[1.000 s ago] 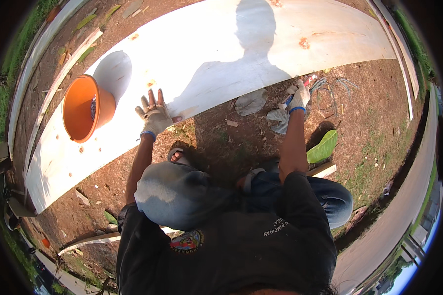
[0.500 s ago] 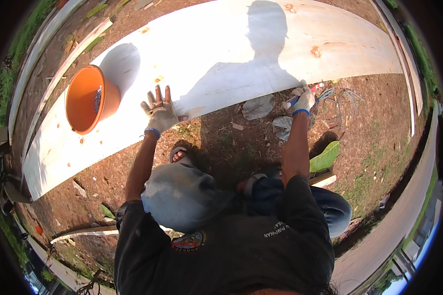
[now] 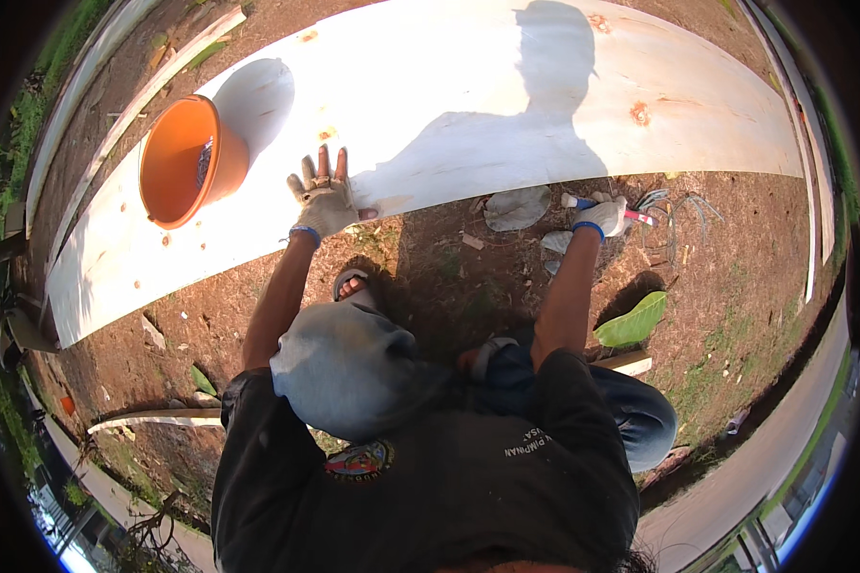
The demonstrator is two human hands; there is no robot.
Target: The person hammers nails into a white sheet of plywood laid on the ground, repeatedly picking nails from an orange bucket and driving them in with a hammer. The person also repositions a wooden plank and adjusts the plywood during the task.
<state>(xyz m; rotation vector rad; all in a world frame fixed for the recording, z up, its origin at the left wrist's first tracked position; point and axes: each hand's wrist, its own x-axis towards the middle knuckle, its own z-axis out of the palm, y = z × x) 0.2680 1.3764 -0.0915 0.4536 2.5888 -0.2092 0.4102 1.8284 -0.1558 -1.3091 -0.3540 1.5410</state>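
2 gloved hands reach out over bare reddish-brown soil toward a long, pale board (image 3: 468, 105) that bends across the upper part of the view. The board is smooth and flat, cream-white, with a few rusty-orange blotches and knots on its face; the person's shadow falls dark across its middle.

The left hand (image 3: 325, 199) wears a worn, off-white knitted glove with the fingertips cut away and a blue cuff band. It is spread wide, fingers fanned and pressed flat on the near edge of the board, holding nothing.

The right hand (image 3: 602, 216), in the same kind of glove, is curled tight around a slim tool (image 3: 631, 214) with a red and white shaft that sticks out on both sides of the fist. It sits just beside the board's near edge, over the dirt.

An orange plastic bucket (image 3: 186, 158), round and tapered, stands on the board to the left of the left hand, near but apart from it, with something dark inside. 1 grey, crumpled scrap (image 3: 516, 207) lies on the ground between the hands, touching the board's edge. A glossy green leaf (image 3: 633, 325) rests on the soil near the right forearm. A sandalled foot (image 3: 351, 284) shows below the left wrist.
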